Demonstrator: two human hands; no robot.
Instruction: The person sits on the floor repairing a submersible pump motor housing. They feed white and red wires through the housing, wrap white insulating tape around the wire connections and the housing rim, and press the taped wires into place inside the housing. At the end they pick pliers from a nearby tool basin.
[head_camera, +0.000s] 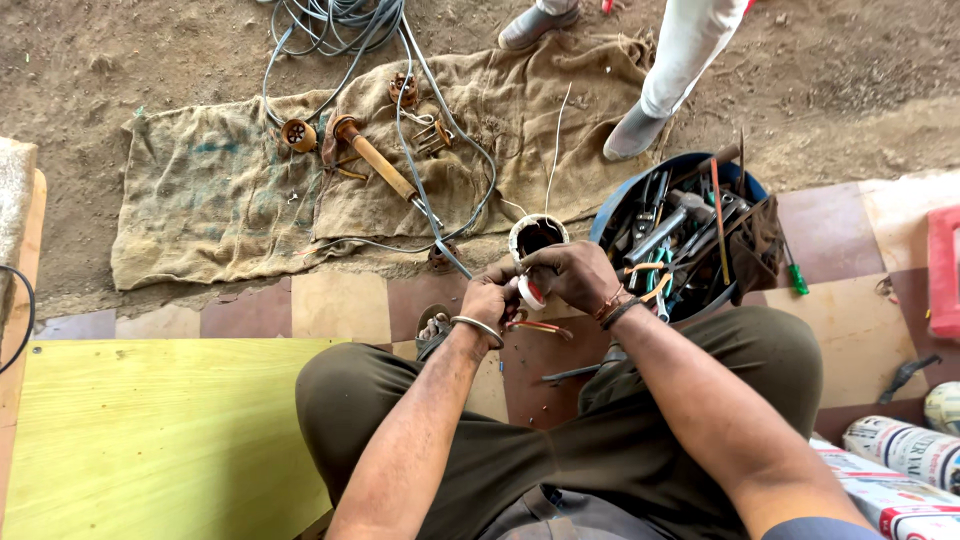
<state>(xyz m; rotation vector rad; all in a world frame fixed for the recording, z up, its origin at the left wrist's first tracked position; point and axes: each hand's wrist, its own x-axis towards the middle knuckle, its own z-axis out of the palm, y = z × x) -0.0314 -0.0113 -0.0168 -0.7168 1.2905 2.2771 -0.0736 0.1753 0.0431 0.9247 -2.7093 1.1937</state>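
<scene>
A: Entry, head view. Left hand (490, 298) is curled, fingers closed on the lower rim of a white ring-shaped part (533, 245); a metal bangle (478, 326) sits on that wrist.

B: And the right?

A: Right hand (572, 272) lies over the ring's right side, fingers bent and gripping it, thumb toward the opening. Both hands are pressed close together, touching or nearly so (the exact fingertip contact is hidden by the knuckles). Thread and bead bands (613, 305) are on the right wrist.

B: Position of the ring relative to the hands?

A: Between them and just above, held off the floor in front of the knees. Its dark hollow faces up toward the camera. A thin white wire (556, 150) rises from it over the sacking. Red and pale wires (540, 326) hang just below the left hand.

B: Surroundings, working outward.

A: Just right of the hands, a blue tub (610, 207) crammed with tools; a green-handled screwdriver (796, 277) lies on the tiles beside it. Ahead, a burlap sack (220, 200) spread on the dirt carries a long rusty shaft (378, 160), a small round rusty part (298, 134) and grey cable (420, 150) that runs up out of view. Left of the knees, a yellow board (150, 430). Far right, rolled newspaper bundles (905, 450). Another person's feet (632, 132) stand at the sack's far edge.
</scene>
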